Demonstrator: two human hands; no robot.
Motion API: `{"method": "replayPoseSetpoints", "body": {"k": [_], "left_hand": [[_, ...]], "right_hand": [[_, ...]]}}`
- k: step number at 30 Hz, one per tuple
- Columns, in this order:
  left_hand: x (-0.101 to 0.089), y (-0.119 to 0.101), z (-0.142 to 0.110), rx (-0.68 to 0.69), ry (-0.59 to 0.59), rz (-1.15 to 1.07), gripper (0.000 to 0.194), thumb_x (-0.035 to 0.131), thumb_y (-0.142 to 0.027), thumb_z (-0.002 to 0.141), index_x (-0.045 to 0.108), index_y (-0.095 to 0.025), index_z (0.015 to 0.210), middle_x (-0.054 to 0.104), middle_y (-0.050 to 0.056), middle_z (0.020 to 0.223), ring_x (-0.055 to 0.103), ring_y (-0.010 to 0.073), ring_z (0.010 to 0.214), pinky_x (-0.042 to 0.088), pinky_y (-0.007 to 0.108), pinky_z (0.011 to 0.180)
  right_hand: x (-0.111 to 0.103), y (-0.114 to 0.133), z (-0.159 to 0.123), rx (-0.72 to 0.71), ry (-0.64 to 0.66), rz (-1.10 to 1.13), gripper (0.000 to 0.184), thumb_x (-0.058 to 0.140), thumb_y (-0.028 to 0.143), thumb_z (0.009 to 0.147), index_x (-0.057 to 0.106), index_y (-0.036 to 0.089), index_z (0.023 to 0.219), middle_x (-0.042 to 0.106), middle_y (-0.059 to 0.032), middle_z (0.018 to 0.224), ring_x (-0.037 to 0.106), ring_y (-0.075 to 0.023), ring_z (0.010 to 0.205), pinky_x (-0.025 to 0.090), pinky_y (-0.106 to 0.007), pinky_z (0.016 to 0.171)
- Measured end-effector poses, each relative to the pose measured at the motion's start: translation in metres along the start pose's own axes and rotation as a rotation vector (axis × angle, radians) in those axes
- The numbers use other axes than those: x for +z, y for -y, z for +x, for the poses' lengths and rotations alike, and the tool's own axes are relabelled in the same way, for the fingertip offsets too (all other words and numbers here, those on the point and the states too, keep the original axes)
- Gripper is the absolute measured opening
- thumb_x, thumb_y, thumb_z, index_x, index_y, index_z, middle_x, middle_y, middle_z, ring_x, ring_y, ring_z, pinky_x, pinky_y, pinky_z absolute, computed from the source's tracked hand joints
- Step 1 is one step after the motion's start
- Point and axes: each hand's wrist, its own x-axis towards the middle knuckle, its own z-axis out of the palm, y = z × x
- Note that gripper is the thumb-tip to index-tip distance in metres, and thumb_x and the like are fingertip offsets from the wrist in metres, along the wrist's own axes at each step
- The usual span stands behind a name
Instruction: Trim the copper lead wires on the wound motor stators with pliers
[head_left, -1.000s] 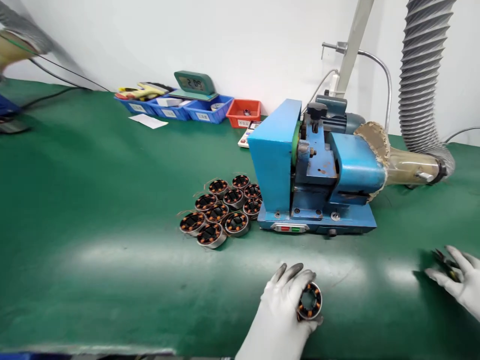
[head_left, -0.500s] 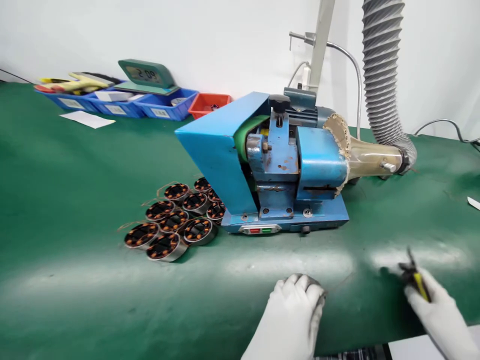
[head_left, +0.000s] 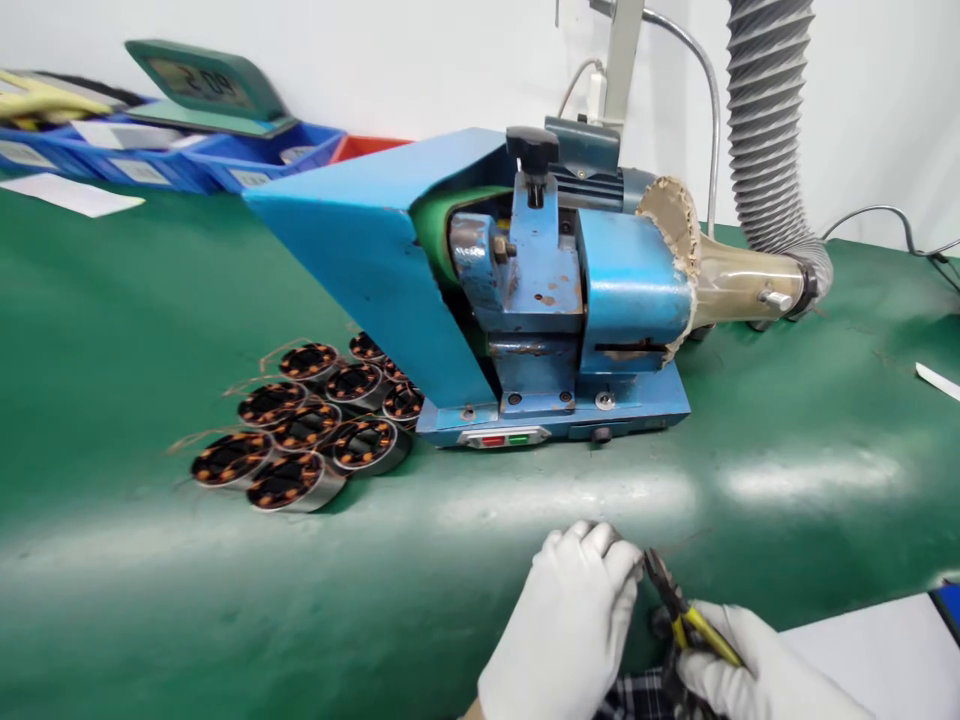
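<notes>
In a white glove, my left hand is closed at the front of the bench, its back towards me. Its fingers curl round something that they hide almost wholly. My right hand, also gloved in white, grips side cutters with yellow and black handles. Their dark jaws point up and left, close beside the left fingertips; whether they touch anything there, I cannot tell. Left of the machine, several motor stators with copper windings and metal rims stand grouped, thin wires trailing from some.
A blue belt sander stands mid-bench, with a grey ribbed hose at its right. Blue bins, a red bin and a green digital clock are at back left. White paper lies at the right front.
My right hand has brought the side cutters leftwards to beside my left hand. My left hand stays closed in nearly the same place. The view has shifted, so the bench things appear further left.
</notes>
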Motion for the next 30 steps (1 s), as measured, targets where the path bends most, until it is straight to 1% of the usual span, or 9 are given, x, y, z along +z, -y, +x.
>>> {"method": "replayPoseSetpoints", "body": {"k": [4,8,11,13,16,19,22,25,30], "left_hand": [[-0.002,-0.001,0.0,0.021,-0.015,-0.007,0.022,0.04,-0.014,0.087,0.06,-0.022,0.09,0.057,0.004,0.086,0.052,0.0236,0.079,0.043,0.039,0.07],[-0.004,0.0,0.0,0.044,-0.045,0.005,0.02,0.042,-0.015,0.087,0.06,-0.023,0.089,0.058,0.004,0.084,0.052,0.023,0.078,0.042,0.036,0.067],[0.0,-0.001,0.002,0.07,-0.061,0.02,0.019,0.042,-0.017,0.087,0.06,-0.023,0.087,0.059,0.003,0.083,0.053,0.0226,0.076,0.042,0.036,0.065],[0.005,-0.003,0.002,0.022,-0.095,-0.003,0.021,0.039,-0.017,0.089,0.059,-0.023,0.088,0.06,0.004,0.085,0.055,0.0231,0.078,0.044,0.038,0.067],[0.01,-0.001,0.0,-0.093,-0.233,-0.184,0.024,0.047,-0.023,0.086,0.051,-0.022,0.109,0.06,0.008,0.108,0.057,0.0253,0.098,0.046,0.043,0.082],[0.008,0.008,-0.003,-0.132,-0.201,-0.275,0.071,0.065,-0.025,0.073,0.029,-0.018,0.134,0.043,0.015,0.136,0.04,0.0318,0.127,0.039,0.048,0.099],[0.007,0.016,-0.003,-0.105,-0.13,-0.17,0.07,0.069,-0.022,0.07,0.036,-0.018,0.131,0.046,0.015,0.135,0.038,0.0342,0.128,0.033,0.052,0.103],[0.011,0.014,-0.003,-0.126,-0.25,-0.102,0.069,0.077,-0.036,0.061,0.048,-0.015,0.12,0.058,0.014,0.118,0.05,0.0322,0.114,0.029,0.053,0.106],[0.006,0.013,-0.007,-0.134,-0.23,-0.039,0.085,0.081,-0.046,0.046,0.051,-0.014,0.118,0.057,0.015,0.111,0.047,0.037,0.111,0.03,0.06,0.101]], "right_hand": [[0.012,-0.015,0.0,0.019,-0.151,0.131,0.053,0.07,0.048,0.067,0.062,0.015,0.107,0.068,-0.0072,0.102,0.058,-0.0278,0.105,0.041,-0.036,0.095],[0.02,-0.009,0.004,-0.061,-0.207,0.333,0.046,0.072,0.054,0.065,0.065,0.016,0.091,0.066,-0.0025,0.077,0.062,-0.0205,0.078,0.049,-0.029,0.074],[0.005,-0.003,0.007,-0.08,-0.234,0.502,0.045,0.075,0.054,0.062,0.064,0.015,0.082,0.056,0.0028,0.06,0.053,-0.0126,0.055,0.045,-0.022,0.053],[-0.013,-0.004,0.006,-0.113,-0.28,0.484,0.043,0.074,0.052,0.064,0.064,0.015,0.085,0.056,0.0022,0.061,0.052,-0.0124,0.055,0.044,-0.022,0.053],[-0.046,-0.01,0.002,-0.219,-0.541,0.111,0.04,0.064,0.046,0.073,0.065,0.016,0.1,0.066,-0.0046,0.079,0.059,-0.0194,0.072,0.048,-0.029,0.07],[-0.074,-0.014,0.0,-0.259,-0.824,-0.395,0.045,0.05,0.04,0.082,0.058,0.019,0.121,0.066,-0.0105,0.102,0.06,-0.0262,0.091,0.045,-0.036,0.083],[-0.093,-0.011,0.007,-0.237,-0.833,-0.786,0.049,0.037,0.034,0.088,0.045,0.022,0.135,0.06,-0.0133,0.115,0.062,-0.0289,0.091,0.047,-0.038,0.076],[-0.105,-0.009,0.024,-0.169,-0.836,-1.039,0.053,0.032,0.04,0.091,0.034,0.02,0.14,0.055,-0.0169,0.119,0.063,-0.0311,0.082,0.048,-0.041,0.067],[-0.102,-0.017,0.046,-0.217,-0.976,-1.234,0.055,0.042,0.054,0.087,0.05,0.017,0.127,0.054,-0.0197,0.114,0.056,-0.0371,0.092,0.047,-0.046,0.07]]}}
